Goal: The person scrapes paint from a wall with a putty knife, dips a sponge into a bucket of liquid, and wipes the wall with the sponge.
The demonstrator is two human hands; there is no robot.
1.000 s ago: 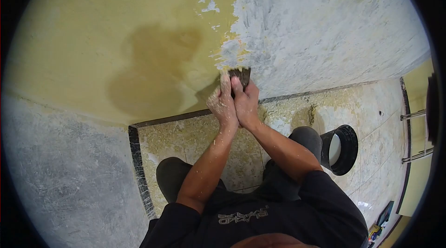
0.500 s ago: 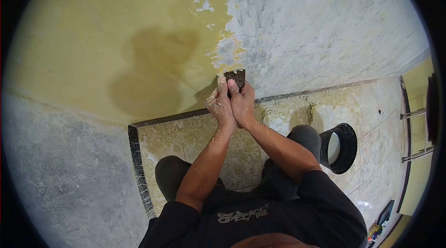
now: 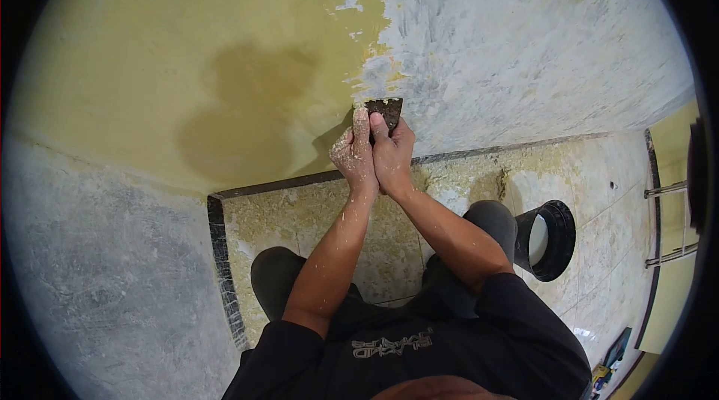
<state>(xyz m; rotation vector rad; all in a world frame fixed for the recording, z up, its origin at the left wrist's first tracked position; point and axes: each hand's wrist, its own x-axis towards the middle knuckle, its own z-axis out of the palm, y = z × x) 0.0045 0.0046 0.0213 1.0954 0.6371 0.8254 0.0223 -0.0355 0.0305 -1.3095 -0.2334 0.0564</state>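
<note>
A dark flat scraper (image 3: pixel 388 111) lies against the wall, its edge at the ragged border between yellow paint (image 3: pixel 314 25) and bare grey-white plaster (image 3: pixel 509 48). Both hands grip it side by side, wrists touching. My left hand (image 3: pixel 355 156), speckled with pale paint flakes, is closed on its left side, with a finger stretched along it. My right hand (image 3: pixel 392 154) is closed round its right side, thumb on the blade's face. The handle is hidden by the hands.
A black bucket (image 3: pixel 554 241) with whitish contents stands right of my right knee. Scrapings litter the tiled floor (image 3: pixel 386 265). A grey scraped wall (image 3: pixel 127 273) is at left. Metal bars (image 3: pixel 666 256) and small items (image 3: pixel 601 376) are at far right.
Both hands and the scraper have moved slightly up the wall. The wall's paint border appears shifted a little to the right in the view.
</note>
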